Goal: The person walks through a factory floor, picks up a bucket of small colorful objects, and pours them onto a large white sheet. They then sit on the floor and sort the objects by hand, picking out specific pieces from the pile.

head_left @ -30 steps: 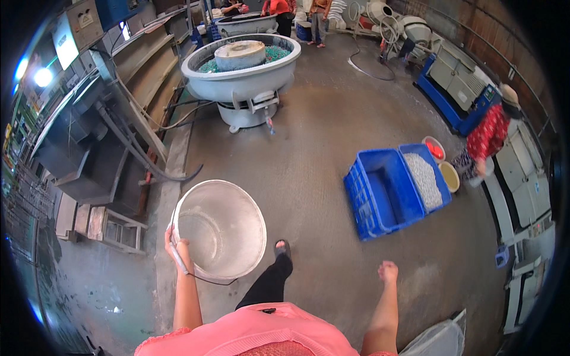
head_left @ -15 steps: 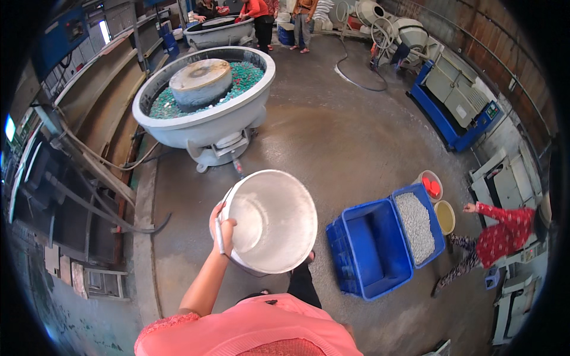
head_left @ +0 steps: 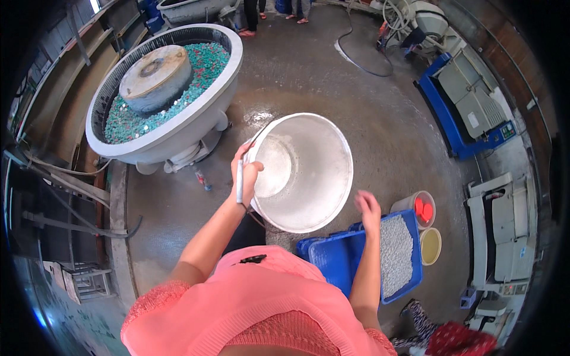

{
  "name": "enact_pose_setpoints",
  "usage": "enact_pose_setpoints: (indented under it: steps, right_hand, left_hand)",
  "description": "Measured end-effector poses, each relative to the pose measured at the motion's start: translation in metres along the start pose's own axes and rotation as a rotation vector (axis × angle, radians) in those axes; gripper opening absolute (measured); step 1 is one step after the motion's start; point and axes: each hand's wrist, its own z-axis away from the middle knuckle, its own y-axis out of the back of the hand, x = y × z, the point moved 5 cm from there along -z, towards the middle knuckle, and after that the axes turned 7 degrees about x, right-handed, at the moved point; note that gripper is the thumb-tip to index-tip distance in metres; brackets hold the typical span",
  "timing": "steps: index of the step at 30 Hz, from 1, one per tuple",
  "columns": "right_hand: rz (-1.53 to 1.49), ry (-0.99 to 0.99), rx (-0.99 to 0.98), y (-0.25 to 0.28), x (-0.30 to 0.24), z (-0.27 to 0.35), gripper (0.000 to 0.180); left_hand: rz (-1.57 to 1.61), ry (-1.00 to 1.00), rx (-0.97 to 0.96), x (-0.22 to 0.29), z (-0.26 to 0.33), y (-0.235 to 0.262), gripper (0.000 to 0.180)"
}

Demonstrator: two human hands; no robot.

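Our left hand (head_left: 244,173) pinches the left rim of the tub (head_left: 312,172) in its fingers, mouth tilted, before us. Our right hand (head_left: 369,207) is off it, blurred fingers seemingly loose. For steady carrying, we should grip firmly and support the opposite side.
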Motion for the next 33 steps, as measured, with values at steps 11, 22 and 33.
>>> enact_pose_setpoints:
  steps: [11,22,33]
  right_hand:
    - [0.437,0.434,-0.644,-0.237,-0.126,-0.224,0.031]
    - [-0.531,-0.12,0.328,-0.076,-0.085,-0.561,0.019]
    - [-0.401,-0.674,0.735,0.035,0.165,-0.806,0.019]
  left_hand:
    - [-0.322,-0.108,-0.039,-0.078,-0.277,-0.251,0.048]
    - [-0.315,-0.139,-0.507,-0.137,-0.459,-0.561,0.054]
    - [-0.819,0.125,-0.149,-0.284,-0.698,-0.482,0.034]
